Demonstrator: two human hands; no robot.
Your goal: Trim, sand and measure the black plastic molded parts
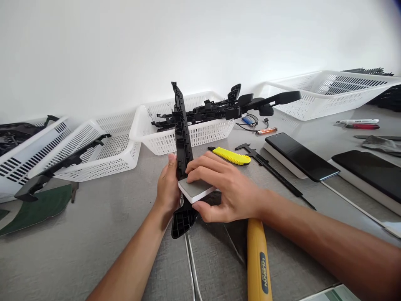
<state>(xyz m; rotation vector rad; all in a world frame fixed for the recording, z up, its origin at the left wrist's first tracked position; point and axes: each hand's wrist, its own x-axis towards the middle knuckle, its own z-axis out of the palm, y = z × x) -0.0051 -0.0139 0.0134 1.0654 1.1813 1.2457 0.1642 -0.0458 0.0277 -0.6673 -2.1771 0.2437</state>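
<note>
A long black plastic part (181, 125) stands tilted up from the grey table, its lower end near the table's front. My left hand (167, 186) grips it from the left side, fingers wrapped behind it. My right hand (224, 186) holds a grey and white sanding block (196, 189) pressed flat against the part's middle, fingers on top and thumb below.
White baskets (200, 133) with black parts sit behind, more at left (94, 150) and far right (328, 94). A yellow utility knife (232, 156), a black caliper (269, 169), phones on boxes (300, 156), pens (357, 123) and a yellow-handled tool (258, 263) lie on the table.
</note>
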